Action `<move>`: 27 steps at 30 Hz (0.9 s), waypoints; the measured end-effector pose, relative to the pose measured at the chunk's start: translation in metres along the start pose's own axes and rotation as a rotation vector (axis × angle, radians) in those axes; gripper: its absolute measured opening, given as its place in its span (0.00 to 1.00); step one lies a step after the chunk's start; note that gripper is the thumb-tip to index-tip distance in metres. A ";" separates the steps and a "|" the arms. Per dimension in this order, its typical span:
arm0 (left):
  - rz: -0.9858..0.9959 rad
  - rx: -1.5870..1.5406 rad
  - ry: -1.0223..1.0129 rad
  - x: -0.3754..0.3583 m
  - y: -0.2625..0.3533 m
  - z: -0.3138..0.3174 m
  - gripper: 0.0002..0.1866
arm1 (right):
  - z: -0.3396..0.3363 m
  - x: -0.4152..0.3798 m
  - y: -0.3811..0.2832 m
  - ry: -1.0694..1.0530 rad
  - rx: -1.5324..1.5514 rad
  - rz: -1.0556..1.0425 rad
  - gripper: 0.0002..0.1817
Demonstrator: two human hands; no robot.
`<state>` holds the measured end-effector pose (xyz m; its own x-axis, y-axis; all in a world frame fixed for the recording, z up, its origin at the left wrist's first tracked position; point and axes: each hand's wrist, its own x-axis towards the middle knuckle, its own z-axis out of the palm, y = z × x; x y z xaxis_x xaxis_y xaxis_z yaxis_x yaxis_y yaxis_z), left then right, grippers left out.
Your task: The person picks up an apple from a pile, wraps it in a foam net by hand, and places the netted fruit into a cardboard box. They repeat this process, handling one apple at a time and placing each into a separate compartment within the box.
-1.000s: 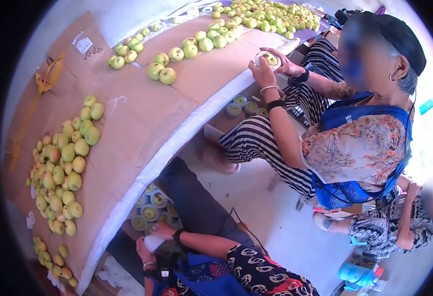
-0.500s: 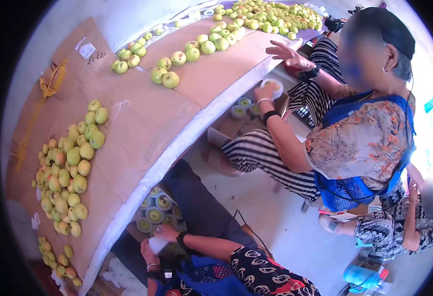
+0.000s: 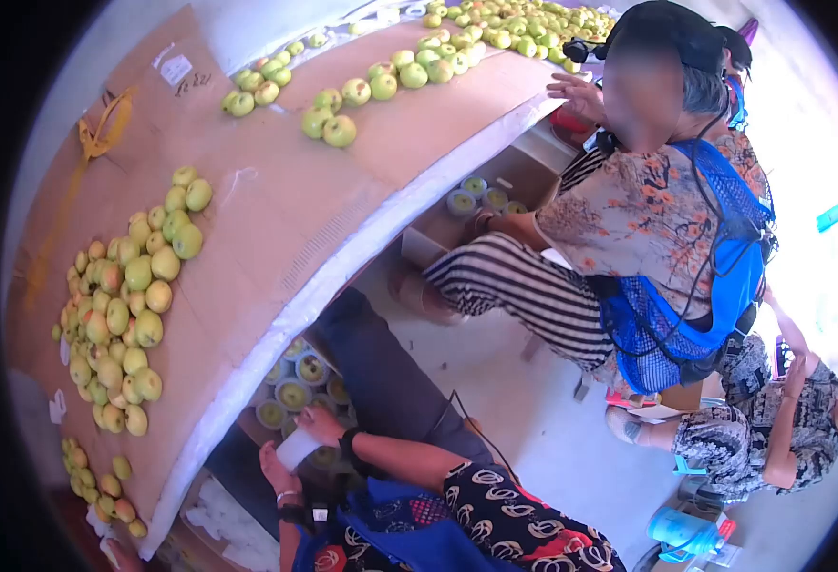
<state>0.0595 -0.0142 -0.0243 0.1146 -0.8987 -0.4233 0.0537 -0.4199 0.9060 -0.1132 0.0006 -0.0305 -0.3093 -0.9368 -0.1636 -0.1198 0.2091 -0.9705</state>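
Note:
Low in the view, over a box beside the table, my left hand [image 3: 274,467] and my right hand [image 3: 321,426] hold a white foam sleeve [image 3: 297,449] between them. The fingers of each hand are closed on one end of it. Whether anything is inside the sleeve cannot be seen. Just beyond my right hand, several green apples [image 3: 293,394] sit in white foam sleeves inside the box. My forearms hide part of these.
A cardboard-covered table [image 3: 276,219] holds a big pile of apples [image 3: 118,315] and a row of apples [image 3: 382,86]. A co-worker [image 3: 648,200] bends over another box [image 3: 428,246] of wrapped apples. Another person [image 3: 791,419] sits at right. Loose white sleeves [image 3: 228,520] lie below the table edge.
My hands have moved slightly apart, and more of the white sleeve shows between them. The co-worker has leaned forward, one hand lowered into their box, where a wrapped apple was held up before.

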 end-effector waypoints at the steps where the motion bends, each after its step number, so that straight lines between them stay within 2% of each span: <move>1: 0.047 0.020 0.033 -0.008 0.006 0.010 0.12 | -0.004 0.005 -0.001 -0.065 0.081 0.083 0.16; 3: -0.051 0.180 -0.126 -0.010 0.017 -0.005 0.13 | 0.019 -0.017 0.005 -0.136 0.200 0.200 0.16; 5: 0.056 0.234 -0.090 -0.004 0.008 -0.003 0.12 | 0.012 -0.001 0.004 -0.046 0.141 0.119 0.16; 7: -0.060 0.116 -0.084 -0.011 0.016 0.010 0.11 | 0.011 -0.001 0.004 -0.011 0.009 0.035 0.16; 8: -0.116 0.077 -0.070 -0.007 0.012 0.009 0.10 | 0.006 -0.001 0.005 -0.062 0.025 0.077 0.16; 9: -0.114 0.061 -0.085 -0.004 0.004 0.004 0.10 | 0.001 -0.002 0.000 -0.112 0.043 0.119 0.16; 11: 0.002 0.123 -0.091 0.007 -0.006 0.006 0.10 | 0.004 -0.002 0.008 -0.082 0.004 0.085 0.16; 12: -0.028 0.026 -0.091 -0.003 0.001 0.016 0.09 | -0.001 0.002 0.012 -0.065 -0.025 0.071 0.17; 15: 0.027 0.022 -0.170 -0.007 0.005 0.009 0.06 | -0.007 -0.010 -0.004 -0.058 -0.095 0.082 0.17; 17: 0.012 -0.046 -0.143 -0.007 0.001 0.013 0.06 | -0.009 -0.012 -0.009 -0.042 -0.128 0.045 0.17; 19: 0.008 -0.132 -0.109 -0.018 0.012 0.014 0.07 | -0.005 -0.016 -0.010 -0.043 0.053 0.129 0.16; 22: 0.078 -0.094 -0.133 -0.003 -0.004 0.005 0.07 | -0.001 -0.012 -0.007 -0.013 -0.070 0.023 0.16; 25: 0.013 -0.175 -0.140 -0.013 0.004 0.006 0.07 | 0.000 -0.015 -0.009 -0.012 -0.094 0.020 0.17; 27: 0.048 -0.176 -0.134 -0.010 0.002 0.003 0.07 | 0.004 -0.016 -0.013 -0.023 -0.106 0.008 0.18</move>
<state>0.0555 -0.0067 -0.0183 -0.0107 -0.9308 -0.3653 0.2251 -0.3582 0.9061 -0.1033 0.0115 -0.0161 -0.2894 -0.9408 -0.1765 -0.2170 0.2440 -0.9452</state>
